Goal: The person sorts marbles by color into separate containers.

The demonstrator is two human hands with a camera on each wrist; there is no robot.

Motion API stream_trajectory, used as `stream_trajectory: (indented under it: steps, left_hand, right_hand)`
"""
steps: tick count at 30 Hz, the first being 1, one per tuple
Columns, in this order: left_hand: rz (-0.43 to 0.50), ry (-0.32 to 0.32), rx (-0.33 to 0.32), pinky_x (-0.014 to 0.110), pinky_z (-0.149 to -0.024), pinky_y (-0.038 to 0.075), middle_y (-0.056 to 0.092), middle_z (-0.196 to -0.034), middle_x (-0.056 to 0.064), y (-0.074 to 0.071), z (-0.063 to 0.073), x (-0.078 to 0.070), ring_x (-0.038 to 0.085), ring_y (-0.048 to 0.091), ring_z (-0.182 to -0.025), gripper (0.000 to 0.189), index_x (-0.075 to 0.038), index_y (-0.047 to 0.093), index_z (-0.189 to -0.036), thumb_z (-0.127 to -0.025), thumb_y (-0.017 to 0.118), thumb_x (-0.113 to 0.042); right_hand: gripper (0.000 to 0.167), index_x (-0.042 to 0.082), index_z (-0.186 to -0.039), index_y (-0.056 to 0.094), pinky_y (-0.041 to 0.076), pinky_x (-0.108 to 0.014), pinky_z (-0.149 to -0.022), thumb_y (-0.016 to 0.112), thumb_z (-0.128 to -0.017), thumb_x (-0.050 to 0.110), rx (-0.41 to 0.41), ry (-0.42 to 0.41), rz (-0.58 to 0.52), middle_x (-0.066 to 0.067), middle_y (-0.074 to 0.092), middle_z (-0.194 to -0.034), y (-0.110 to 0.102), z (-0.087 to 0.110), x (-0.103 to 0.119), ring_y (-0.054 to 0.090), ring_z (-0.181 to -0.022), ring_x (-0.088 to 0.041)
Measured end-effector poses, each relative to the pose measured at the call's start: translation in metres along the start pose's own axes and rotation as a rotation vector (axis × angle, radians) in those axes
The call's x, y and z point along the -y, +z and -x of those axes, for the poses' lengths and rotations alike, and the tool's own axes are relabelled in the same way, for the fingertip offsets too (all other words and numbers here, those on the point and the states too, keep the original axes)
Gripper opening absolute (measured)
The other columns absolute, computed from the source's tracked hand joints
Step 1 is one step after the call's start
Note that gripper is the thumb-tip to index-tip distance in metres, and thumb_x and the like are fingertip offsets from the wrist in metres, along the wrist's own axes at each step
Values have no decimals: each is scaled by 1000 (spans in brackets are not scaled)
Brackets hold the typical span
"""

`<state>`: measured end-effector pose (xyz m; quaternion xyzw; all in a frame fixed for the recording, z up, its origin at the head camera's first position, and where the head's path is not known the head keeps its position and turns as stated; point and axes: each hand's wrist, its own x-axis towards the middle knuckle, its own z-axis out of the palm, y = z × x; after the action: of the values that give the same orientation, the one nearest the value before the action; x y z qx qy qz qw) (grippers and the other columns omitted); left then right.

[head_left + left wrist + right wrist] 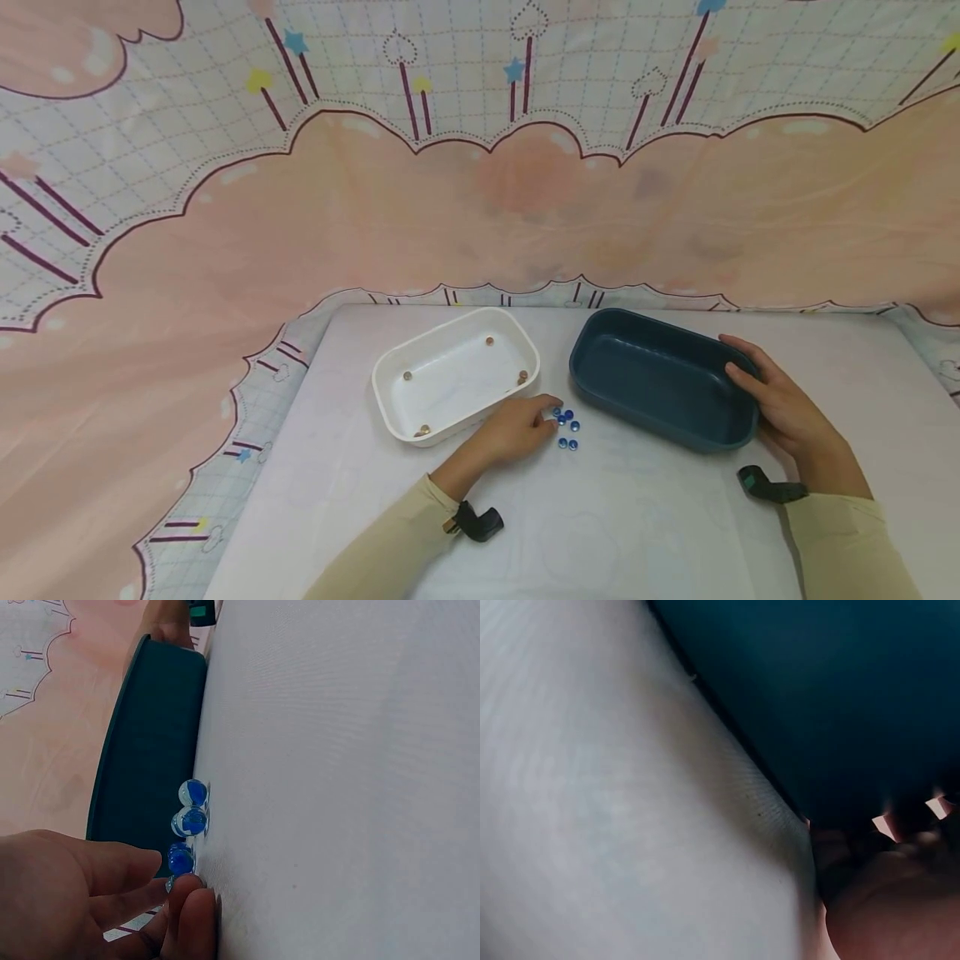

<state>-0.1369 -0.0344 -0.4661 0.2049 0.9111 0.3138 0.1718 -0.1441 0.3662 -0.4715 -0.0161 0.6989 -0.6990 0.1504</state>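
Note:
Several blue glass marbles [568,415] lie in a loose cluster on the white-covered table, between a white basin and a dark teal basin [667,379]. My left hand [513,429] reaches in at the cluster's left side, thumb and fingers parted, fingertips right beside the nearest marbles. Clear glass with blue swirls shows in the marbles [193,820] in the left wrist view, where the fingers partly hide the closest ones. At the teal basin's right end, my right hand [787,404] grips the rim, thumb over the inside and other fingers along the outer wall.
The white basin [381,392] stands left of the marbles, with several brownish marbles [490,341] spread inside it. My left forearm passes in front of it. Behind the table [637,533] hangs a pink patterned cloth [420,225].

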Motion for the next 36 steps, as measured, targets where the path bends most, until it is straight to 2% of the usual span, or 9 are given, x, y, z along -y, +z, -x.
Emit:
stream_trajectory:
  steps: [5,9,15,20,24,28,36]
  left_hand:
    - [-18,-7,-14,19,-57,44,62,-78,-6,1,-2,-1,6,54,-67,36,-18,64,-137,-101,62,-23]
    - [-54,-18,-42,20,-61,45,69,-88,-2,3,-4,-2,7,57,-72,35,-18,64,-136,-102,60,-24]
    - [-124,-15,-113,19,-64,44,76,-107,5,8,-7,-4,9,59,-78,30,-16,67,-129,-100,61,-18]
    - [-162,-6,-153,20,-62,45,77,-101,6,12,-9,-7,10,61,-75,24,-15,68,-123,-99,62,-17]
    - [-161,9,-160,20,-64,47,76,-96,5,14,-10,-8,9,61,-73,19,-14,69,-117,-99,63,-16]
    - [-131,3,-148,19,-60,45,72,-85,1,14,-9,-8,7,57,-67,18,-14,67,-116,-99,64,-18]
    - [-49,4,-134,21,-54,43,60,-69,-5,10,-5,-2,7,52,-60,17,-14,67,-116,-100,63,-20]
  right_hand:
    - [59,30,-163,21,52,-11,-87,44,-110,23,1,-16,7,-1,8,-165,-1,0,-1,26,-140,-18]
    - [58,30,-163,22,51,-11,-88,45,-110,22,7,-25,7,-2,9,-164,0,-1,-2,28,-138,-15]
    - [58,28,-163,22,49,-9,-89,45,-110,20,16,-29,32,-4,6,-166,-1,-1,-5,22,-144,-23]
    - [58,29,-164,20,48,-8,-87,44,-111,23,9,-17,87,-7,1,-169,-5,2,-6,10,-149,-39]
    - [60,31,-164,18,46,-6,-84,44,-111,28,-5,5,149,-10,-7,-172,-6,5,-5,1,-150,-51]
    - [61,31,-164,17,43,-5,-83,44,-110,31,-12,12,182,-10,-11,-172,-5,5,-3,-2,-150,-53]
    - [60,29,-164,18,42,-5,-85,45,-110,30,-2,1,169,-10,-3,-172,-2,2,-2,1,-150,-50]
